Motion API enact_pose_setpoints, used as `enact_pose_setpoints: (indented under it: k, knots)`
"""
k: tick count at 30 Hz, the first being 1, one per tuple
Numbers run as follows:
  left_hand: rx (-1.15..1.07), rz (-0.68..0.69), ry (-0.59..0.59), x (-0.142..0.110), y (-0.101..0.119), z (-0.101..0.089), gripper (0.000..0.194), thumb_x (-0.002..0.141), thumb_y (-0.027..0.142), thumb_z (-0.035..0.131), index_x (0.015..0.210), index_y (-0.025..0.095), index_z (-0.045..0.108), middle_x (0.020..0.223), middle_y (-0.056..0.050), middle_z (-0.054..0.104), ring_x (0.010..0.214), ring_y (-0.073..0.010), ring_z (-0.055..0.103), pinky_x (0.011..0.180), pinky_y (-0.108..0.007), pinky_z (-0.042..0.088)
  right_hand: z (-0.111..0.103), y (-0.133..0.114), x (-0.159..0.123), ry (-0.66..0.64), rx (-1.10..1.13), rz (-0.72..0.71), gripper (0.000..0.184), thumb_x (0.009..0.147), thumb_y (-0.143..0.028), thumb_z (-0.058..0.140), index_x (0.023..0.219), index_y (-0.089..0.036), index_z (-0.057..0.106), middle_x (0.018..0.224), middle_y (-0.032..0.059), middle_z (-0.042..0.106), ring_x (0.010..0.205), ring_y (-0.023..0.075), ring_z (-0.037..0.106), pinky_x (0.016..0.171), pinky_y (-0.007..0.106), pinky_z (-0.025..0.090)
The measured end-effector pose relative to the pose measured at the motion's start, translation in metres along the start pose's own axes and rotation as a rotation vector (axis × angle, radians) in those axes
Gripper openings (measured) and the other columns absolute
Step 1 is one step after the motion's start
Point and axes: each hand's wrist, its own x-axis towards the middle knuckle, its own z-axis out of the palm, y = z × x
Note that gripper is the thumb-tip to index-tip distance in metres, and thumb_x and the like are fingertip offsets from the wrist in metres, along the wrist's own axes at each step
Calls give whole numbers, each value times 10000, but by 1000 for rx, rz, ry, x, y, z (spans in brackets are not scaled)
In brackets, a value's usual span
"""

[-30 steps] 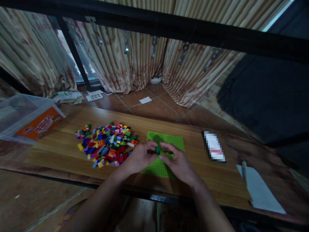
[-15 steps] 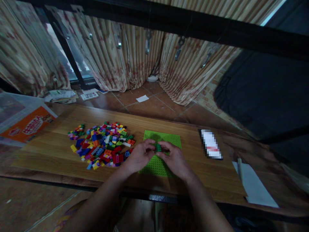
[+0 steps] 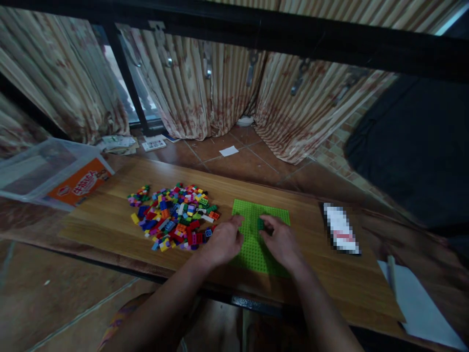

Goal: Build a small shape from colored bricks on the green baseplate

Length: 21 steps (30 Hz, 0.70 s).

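Observation:
A bright green studded baseplate (image 3: 252,234) lies flat on the wooden table (image 3: 110,215). My right hand (image 3: 282,242) rests on the plate, its thumb and fingers closed on a small dark green brick (image 3: 260,224). My left hand (image 3: 222,239) lies at the plate's left edge, fingers loosely curled with a fingertip touching the plate, nothing in it. A heap of several small bricks (image 3: 172,217) in many colours lies just left of my left hand.
A clear plastic box with an orange label (image 3: 54,173) stands at the table's far left. A dark flat object (image 3: 340,229) lies right of the plate, white paper (image 3: 417,308) and a pen (image 3: 392,274) further right. Curtains hang behind; tiled floor beyond the table.
Both hands held the dark green brick together over the plate; now my left hand has let go and drawn left. My right hand keeps the brick low on the plate.

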Motion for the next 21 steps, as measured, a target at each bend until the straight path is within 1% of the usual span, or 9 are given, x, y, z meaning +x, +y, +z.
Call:
enact_pose_setpoints:
  k: [2,4,8,10,13,15,17,19,21]
  knots:
    - [-8,7,5,-1,2,-1,450,811,121,497,1258,125,543,1105,-129,691,930,-216,678,868,-322,520,1,0,0,-32,-18,-43,398,771,-159,573,1162,-211,631,1028,65,660,906,200,625,860,378,504]
    - [-13,11,25,-2,5,-4,437,815,124,489,1247,118,560,1082,-133,696,931,-224,676,868,-328,520,1,1,-1,-56,-30,-83,403,781,-197,585,1183,-207,618,1077,79,650,950,218,617,881,400,499]
    - [32,-12,133,-1,2,-21,385,809,97,476,1161,137,627,1021,-116,709,916,-221,674,870,-327,516,3,0,-1,-31,-76,-125,342,824,-318,594,1147,-211,638,1080,88,655,979,247,605,904,436,483]
    - [81,-44,211,1,-7,-35,332,805,84,465,1061,143,669,989,-112,715,883,-221,672,858,-329,515,6,-1,-1,-6,-93,-125,306,842,-322,568,1112,-207,653,1056,91,661,957,246,609,900,438,483]
    - [161,-113,348,3,-25,-61,329,820,89,448,1039,151,685,1033,-103,714,921,-217,668,888,-318,506,9,-2,-1,3,-79,-120,280,854,-272,518,1085,-203,660,1007,84,672,926,235,621,880,418,491]
    - [223,-161,384,3,-39,-77,358,814,75,438,1026,184,705,1034,-79,718,943,-216,666,909,-321,501,10,-3,-2,-3,-68,-118,281,848,-243,499,1074,-211,662,991,74,677,920,230,627,874,409,492]
    - [283,-189,404,1,-49,-88,358,801,82,462,1030,186,717,1020,-87,716,966,-237,657,926,-351,497,10,-4,-2,-13,-62,-116,287,840,-228,491,1072,-216,660,992,67,677,926,227,629,878,407,491]
    - [344,-142,391,-1,-53,-93,363,790,78,475,1031,184,725,1028,-96,707,1000,-247,637,954,-374,484,10,-6,-2,-27,-57,-117,294,839,-224,484,1077,-210,657,1001,68,675,933,228,628,880,406,491]
    - [402,-34,353,-2,-51,-91,384,769,56,480,1027,192,731,1045,-94,692,1052,-244,604,1005,-390,451,10,-7,-3,-38,-59,-122,292,842,-227,480,1074,-201,656,1001,72,674,933,232,627,876,406,492]
